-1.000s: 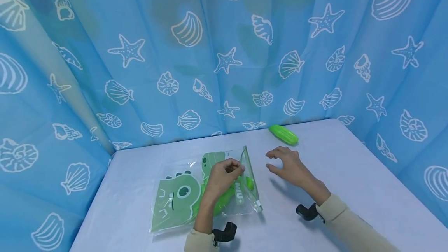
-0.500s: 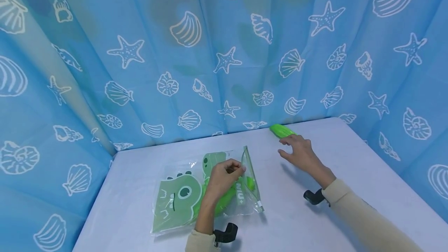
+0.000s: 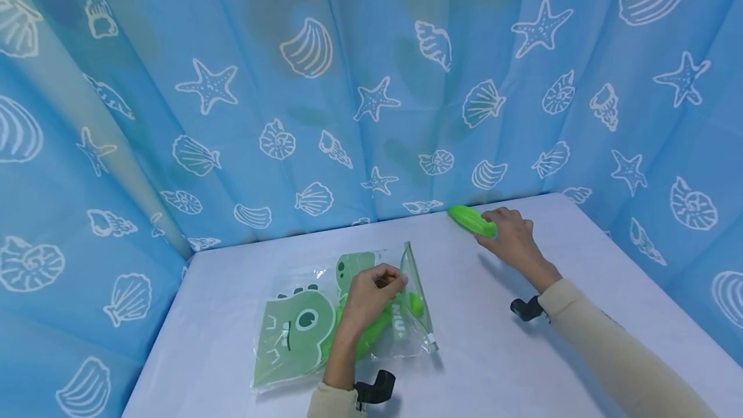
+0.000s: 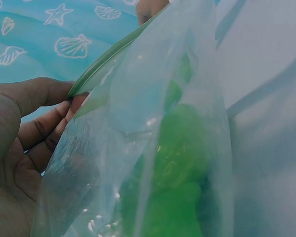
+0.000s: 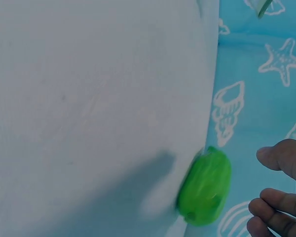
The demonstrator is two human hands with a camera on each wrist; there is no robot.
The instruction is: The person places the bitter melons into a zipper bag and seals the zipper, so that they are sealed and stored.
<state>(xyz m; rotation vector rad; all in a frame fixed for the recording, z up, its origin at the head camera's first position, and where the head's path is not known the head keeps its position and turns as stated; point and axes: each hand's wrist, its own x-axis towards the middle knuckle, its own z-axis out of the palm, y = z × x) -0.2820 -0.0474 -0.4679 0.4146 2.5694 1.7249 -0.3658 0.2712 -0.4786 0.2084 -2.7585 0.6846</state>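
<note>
A clear zip bag (image 3: 290, 340) with a green dinosaur print lies on the table; bright green rounded things (image 4: 180, 158) show through its plastic. My left hand (image 3: 371, 295) pinches the bag's green zip edge between thumb and fingers, holding one side of the mouth up. At the table's far edge lies a bright green, cucumber-shaped object (image 3: 467, 219), glossy and ribbed. My right hand (image 3: 513, 240) is at its near right end, thumb and fingers spread apart in the right wrist view. Whether the fingertips touch it, I cannot tell.
A blue curtain (image 3: 249, 115) with white shell and starfish prints hangs behind the white table (image 3: 499, 353) and along its sides. A white slider (image 3: 431, 338) sits at the near end of the bag's zip. A black wrist mount (image 3: 374, 387) is on my left wrist.
My right hand has moved away from the bag, right and toward the back, to the green cucumber-shaped object. My left hand stays on the bag's edge.
</note>
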